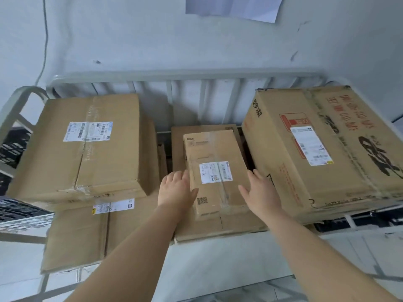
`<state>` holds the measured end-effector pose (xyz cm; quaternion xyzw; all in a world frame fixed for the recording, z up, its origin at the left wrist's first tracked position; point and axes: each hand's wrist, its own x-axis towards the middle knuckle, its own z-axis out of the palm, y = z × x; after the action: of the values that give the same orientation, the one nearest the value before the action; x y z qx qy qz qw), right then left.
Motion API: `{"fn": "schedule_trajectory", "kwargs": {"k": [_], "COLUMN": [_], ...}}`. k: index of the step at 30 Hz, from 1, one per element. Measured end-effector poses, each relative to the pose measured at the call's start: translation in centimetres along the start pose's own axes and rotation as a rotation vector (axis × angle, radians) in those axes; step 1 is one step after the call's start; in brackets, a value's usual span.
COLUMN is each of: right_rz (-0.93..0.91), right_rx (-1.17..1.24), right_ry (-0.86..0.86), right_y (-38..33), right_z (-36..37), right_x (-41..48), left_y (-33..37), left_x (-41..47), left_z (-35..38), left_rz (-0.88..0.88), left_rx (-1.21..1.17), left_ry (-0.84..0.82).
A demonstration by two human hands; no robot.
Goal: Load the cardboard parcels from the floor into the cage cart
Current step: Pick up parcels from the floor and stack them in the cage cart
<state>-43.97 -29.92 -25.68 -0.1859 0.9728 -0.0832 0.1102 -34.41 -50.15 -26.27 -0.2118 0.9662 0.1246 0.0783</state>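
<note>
Head view: the small oblong brown cardboard parcel [216, 171] with a white label lies at centre in the grey metal-barred cage cart [174, 75], atop a flat brown carton [231, 228]. The left hand [176, 189] at its 9 o'clock side and the right hand [262, 189] at 3 o'clock press against it, fingers straight, thumbs spread.

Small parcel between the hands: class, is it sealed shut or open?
Shut. The small parcel has its flaps lying flat, and clear tape runs over the seam.
</note>
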Motion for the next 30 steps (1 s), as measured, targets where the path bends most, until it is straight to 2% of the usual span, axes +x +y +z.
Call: {"fn": "schedule_trajectory", "kwargs": {"k": [7, 12, 20, 25, 30], "right_rz": [-0.053, -0.081, -0.114, -0.132, -0.102], "right_rx": [0.019, 0.136, 0.187, 0.102, 0.129], "right_ry": [-0.08, -0.131, -0.092, -0.055, 0.011], "right_y": [4.4, 4.9, 4.6, 2.8, -0.1], "right_z": [4.4, 5.8, 2.9, -1.4, -5.6], "right_x": [2.3, 3.3, 1.3, -2.8, -8.6], "left_y": [4.2, 4.8, 5.6, 5.0, 3.7], "left_x": [2.2, 2.7, -1.0, -5.6, -10.5], "left_z": [6.2, 7.7, 6.1, 2.5, -2.4], "left_rz": [-0.123, -0.224, -0.232, -0.223, -0.167], "left_rx": [-0.009, -0.233, -0.261, -0.272, -0.257], "left_ry": [-0.126, -0.234, -0.172, -0.146, -0.072]}}
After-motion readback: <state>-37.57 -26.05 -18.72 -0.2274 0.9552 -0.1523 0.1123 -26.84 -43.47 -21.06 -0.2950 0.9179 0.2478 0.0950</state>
